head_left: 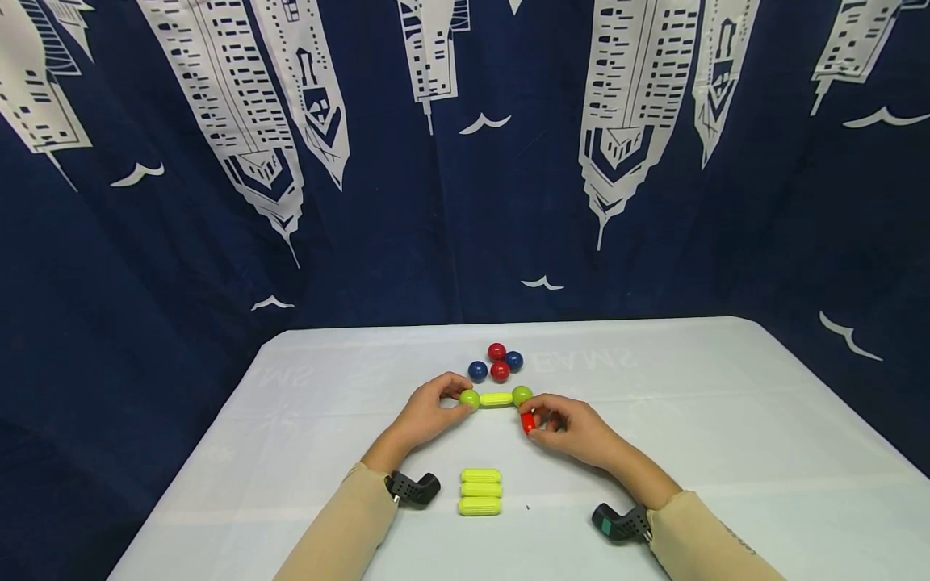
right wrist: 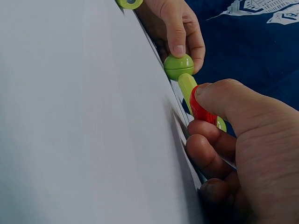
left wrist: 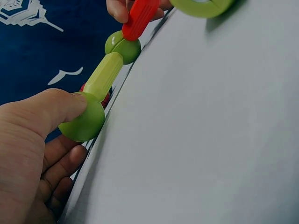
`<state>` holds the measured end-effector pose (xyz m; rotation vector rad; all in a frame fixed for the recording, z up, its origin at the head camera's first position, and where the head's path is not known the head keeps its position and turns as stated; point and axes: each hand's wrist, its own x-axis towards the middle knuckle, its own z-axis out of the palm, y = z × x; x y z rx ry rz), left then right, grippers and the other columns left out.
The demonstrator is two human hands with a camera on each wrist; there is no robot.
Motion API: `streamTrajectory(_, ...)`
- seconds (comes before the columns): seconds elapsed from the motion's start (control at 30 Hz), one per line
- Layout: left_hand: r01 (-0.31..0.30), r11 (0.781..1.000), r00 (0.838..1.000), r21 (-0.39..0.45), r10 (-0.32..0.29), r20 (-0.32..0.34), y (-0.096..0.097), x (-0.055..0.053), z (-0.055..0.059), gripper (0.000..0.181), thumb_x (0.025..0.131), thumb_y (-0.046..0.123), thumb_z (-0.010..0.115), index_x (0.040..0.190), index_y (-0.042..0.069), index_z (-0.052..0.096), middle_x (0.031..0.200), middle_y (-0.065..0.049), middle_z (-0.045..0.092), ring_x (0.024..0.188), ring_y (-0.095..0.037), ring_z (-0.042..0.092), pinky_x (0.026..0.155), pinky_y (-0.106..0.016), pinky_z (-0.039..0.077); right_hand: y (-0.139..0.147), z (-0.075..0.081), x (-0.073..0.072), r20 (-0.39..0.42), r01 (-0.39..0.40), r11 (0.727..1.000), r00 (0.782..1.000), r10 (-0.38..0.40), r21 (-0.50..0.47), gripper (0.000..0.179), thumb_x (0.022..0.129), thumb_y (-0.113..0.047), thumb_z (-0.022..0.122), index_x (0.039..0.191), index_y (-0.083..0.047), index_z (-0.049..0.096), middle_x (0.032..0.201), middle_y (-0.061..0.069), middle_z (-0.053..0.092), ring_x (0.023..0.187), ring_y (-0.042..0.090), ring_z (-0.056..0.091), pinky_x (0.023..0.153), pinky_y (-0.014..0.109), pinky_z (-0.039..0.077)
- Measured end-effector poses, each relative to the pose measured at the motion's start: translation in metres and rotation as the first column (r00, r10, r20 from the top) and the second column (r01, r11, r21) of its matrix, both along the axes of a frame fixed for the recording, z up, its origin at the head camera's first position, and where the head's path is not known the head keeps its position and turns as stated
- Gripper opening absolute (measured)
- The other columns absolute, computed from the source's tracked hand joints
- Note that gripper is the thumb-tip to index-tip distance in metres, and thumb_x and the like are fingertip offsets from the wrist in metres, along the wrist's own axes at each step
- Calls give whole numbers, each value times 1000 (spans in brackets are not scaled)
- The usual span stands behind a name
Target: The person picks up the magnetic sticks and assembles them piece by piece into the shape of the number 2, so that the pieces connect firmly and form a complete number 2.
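Head view: Two bare hands are working at a white table (head_left: 726, 420), where a yellow-green rod (head_left: 496, 399) is lying between a left green ball (head_left: 469, 399) and a right green ball (head_left: 521, 394). The left hand (head_left: 427, 415) is steadying this bar, its grip clamping the left green ball between thumb and fingers. The right hand (head_left: 570, 424) is pinching a red rod (head_left: 528, 422) beside the right green ball, its grip pressing together on the rod's sides. Left wrist footage is showing the rod's ball-side end bare and overlapping the right green ball; whether the two are firmly seated, the pictures are not settling.

The step in hand is apparently joining rod to ball, and good work is likely depending on aim: pointing the bare end at the ball's centre and pressing along the rod's length. A sideways shove is risking rolling the ball or prying it off the yellow-green rod, so the left hand's bracing is mattering as much as the right's push. Three more yellow-green rods (head_left: 480, 490) are lying side by side nearer the person, while two red balls (head_left: 500, 371) and two blue balls (head_left: 477, 371) are sitting clustered beyond the bar.
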<state>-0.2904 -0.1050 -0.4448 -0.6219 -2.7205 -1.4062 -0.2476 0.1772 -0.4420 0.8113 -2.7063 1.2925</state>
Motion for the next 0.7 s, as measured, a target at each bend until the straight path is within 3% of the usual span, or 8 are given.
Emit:
streamTrajectory(0.33, 2, 1000, 1000, 8, -2, -1, 0, -1, -1, 28, 89, 19, 74, 115, 19, 65, 112, 2, 70, 106, -17, 62, 102, -42, 48, 1, -1, 0, -10, -9, 1000, 1000, 9, -1, 33, 87, -13, 75, 118, -20, 68, 93, -4, 65, 78, 9, 57, 70, 22, 49)
streamTrajectory(0.57, -7, 1000, 1000, 9, 7, -1, 0, 0, -1, 28, 89, 20, 74, 115, 19, 65, 112, 3, 70, 106, -17, 63, 102, -42, 48, 1, -1, 0, -18, -43, 997, 999, 42, -60, 32, 87, -11, 75, 118, -17, 67, 90, 0, 64, 73, 8, 54, 66, 21, 47)
streamTrajectory(0.7, -5, 1000, 1000, 11, 5, -4, 0, -1, -2, 27, 89, 21, 74, 115, 20, 65, 112, 3, 70, 106, -17, 63, 102, -43, 48, 0, -1, 0, 12, -7, 995, 1000, 8, -96, 31, 88, -7, 72, 118, -15, 66, 89, 2, 63, 69, 9, 53, 61, 20, 45)
